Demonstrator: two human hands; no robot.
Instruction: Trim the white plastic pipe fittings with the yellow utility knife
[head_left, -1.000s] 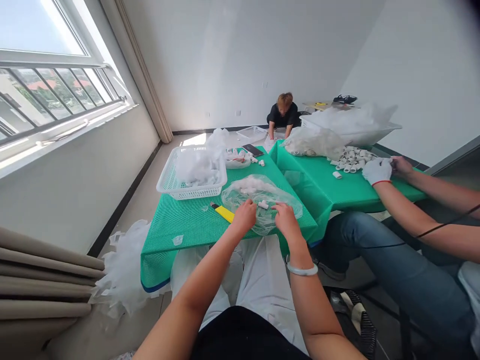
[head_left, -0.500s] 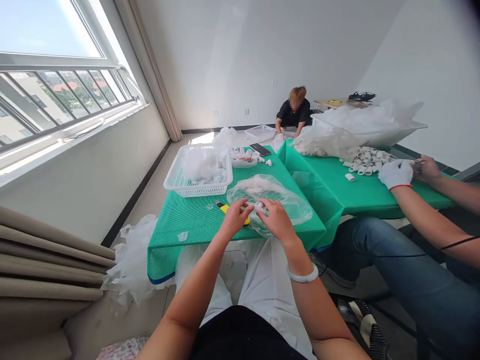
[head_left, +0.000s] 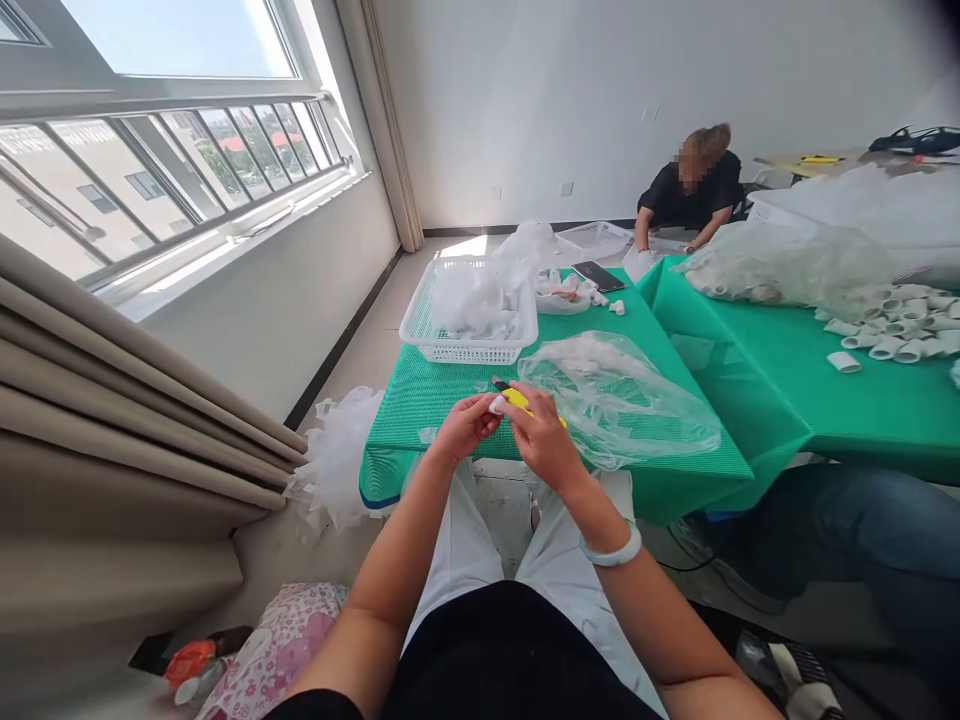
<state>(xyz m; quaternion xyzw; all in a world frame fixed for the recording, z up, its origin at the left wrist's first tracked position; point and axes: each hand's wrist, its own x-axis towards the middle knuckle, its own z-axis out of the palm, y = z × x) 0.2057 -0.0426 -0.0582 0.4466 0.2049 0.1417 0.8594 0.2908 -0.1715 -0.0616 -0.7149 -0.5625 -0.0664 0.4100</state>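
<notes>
A small white plastic pipe fitting [head_left: 496,404] is pinched in the fingertips of my left hand [head_left: 463,428], above the near edge of the green-covered table [head_left: 420,390]. My right hand [head_left: 544,437] has its fingers closed on the same fitting from the other side. Behind the right fingers lies a yellow utility knife [head_left: 516,397], partly hidden by that hand. To the right of my hands a clear plastic bag [head_left: 637,405] is spread out, with whitish contents at its far end.
A white plastic basket [head_left: 469,352] holds crumpled translucent film. Behind the bag are several white fittings [head_left: 616,308] and a dark flat object [head_left: 598,276]. On the right table are a pile of white fittings [head_left: 907,325] and a large bag [head_left: 780,265]. A person [head_left: 694,190] crouches near the wall.
My view has swung left, so the scene sits further right. The fitting has passed from mainly my right fingers to between both hands, which have drawn closer together.
</notes>
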